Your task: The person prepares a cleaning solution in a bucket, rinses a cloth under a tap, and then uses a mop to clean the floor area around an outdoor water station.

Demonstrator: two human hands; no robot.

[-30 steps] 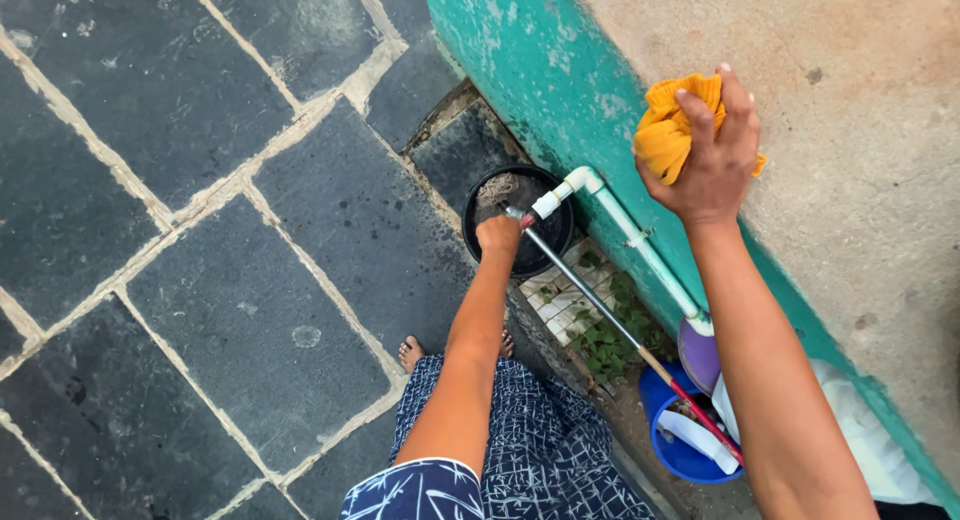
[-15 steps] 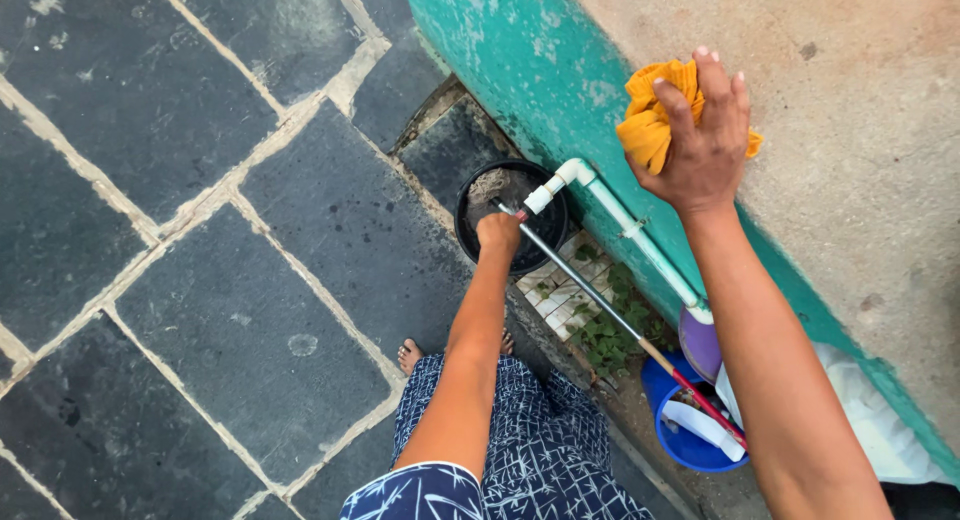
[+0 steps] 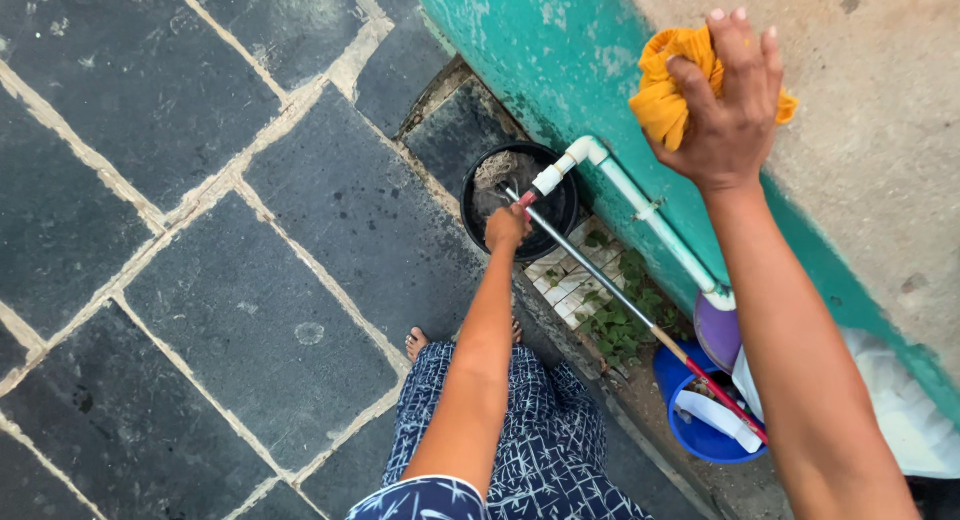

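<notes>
Head view: her right hand bunches a yellow cloth against the rough wall, while the left hand closes on the tap over a black bucket. Water could splash beyond that bucket, I'd guess, slicking the dark stone paving under the left arm.

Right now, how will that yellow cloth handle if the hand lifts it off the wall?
Likely floppy: the yellow cloth bunches in folds under the right hand. Probably light, since the fingers alone pin it. Unlikely to slip; it looks soft and crumpled.
</notes>
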